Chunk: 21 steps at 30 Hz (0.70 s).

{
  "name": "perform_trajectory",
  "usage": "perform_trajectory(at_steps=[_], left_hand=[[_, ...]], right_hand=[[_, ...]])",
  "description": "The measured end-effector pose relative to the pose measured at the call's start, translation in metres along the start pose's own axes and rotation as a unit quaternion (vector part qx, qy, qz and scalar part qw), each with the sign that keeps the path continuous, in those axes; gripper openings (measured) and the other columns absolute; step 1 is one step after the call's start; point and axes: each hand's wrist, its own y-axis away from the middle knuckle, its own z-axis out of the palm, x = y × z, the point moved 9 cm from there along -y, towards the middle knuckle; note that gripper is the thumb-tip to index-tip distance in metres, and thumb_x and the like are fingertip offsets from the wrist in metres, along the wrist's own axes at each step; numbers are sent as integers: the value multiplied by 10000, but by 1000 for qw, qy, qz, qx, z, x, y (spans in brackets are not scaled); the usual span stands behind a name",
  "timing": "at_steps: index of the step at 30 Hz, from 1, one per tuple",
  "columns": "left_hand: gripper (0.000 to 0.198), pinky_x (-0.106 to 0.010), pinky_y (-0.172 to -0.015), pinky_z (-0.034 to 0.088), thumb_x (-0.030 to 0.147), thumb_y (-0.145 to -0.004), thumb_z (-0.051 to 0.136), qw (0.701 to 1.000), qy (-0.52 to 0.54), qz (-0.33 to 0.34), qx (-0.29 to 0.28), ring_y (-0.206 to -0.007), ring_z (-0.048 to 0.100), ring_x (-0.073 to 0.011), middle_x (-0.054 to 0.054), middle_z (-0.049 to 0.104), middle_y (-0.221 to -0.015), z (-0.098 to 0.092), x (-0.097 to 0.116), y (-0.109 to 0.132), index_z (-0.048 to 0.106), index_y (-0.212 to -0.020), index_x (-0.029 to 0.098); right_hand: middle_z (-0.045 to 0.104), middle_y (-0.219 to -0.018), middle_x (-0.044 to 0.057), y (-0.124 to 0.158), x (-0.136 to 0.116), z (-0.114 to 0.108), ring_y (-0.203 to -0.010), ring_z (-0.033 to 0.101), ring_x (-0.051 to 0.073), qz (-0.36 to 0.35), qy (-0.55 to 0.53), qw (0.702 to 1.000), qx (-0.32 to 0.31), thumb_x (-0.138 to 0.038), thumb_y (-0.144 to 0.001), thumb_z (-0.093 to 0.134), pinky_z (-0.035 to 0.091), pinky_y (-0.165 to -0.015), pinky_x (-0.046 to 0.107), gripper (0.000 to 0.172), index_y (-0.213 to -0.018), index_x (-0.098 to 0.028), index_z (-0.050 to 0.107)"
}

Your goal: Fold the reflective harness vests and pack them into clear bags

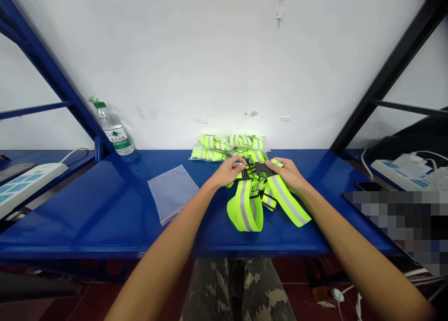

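Observation:
Bright yellow-green reflective straps (245,209) with a silver stripe lie in loops and loose ends on the blue table. My left hand (230,170) is closed on a black buckle part (245,174) at the strap's left end. With fingers pinched, my right hand (287,172) grips a larger black buckle part (263,169) on the other end. The two buckle parts are close together but look apart. More folded strap with black sliders (269,199) lies under and between my hands. A flat clear plastic bag (173,192) is left of my left forearm.
Clear bags of folded yellow-green straps (210,148) lie against the wall. A water bottle (117,134) stands at the back left. Power strips (31,181) sit beyond the blue table's (87,209) left side and at right. Dark metal frame posts (378,73) rise at both ends.

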Motion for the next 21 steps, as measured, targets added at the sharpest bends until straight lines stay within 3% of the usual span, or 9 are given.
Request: perform_trajectory(at_steps=[21], left_hand=[[163,-205,-490,233,302,-934,493,1000,-6,4,-6,-506,301,-74,56,411,-604,0,-2,-1,549,-979,156]], right_hand=[[674,-655,3,-2,1,0,-578,614,181,-12,9,1000,-7,-531,-599,850,481,-534,289,408,-736,-200,654]])
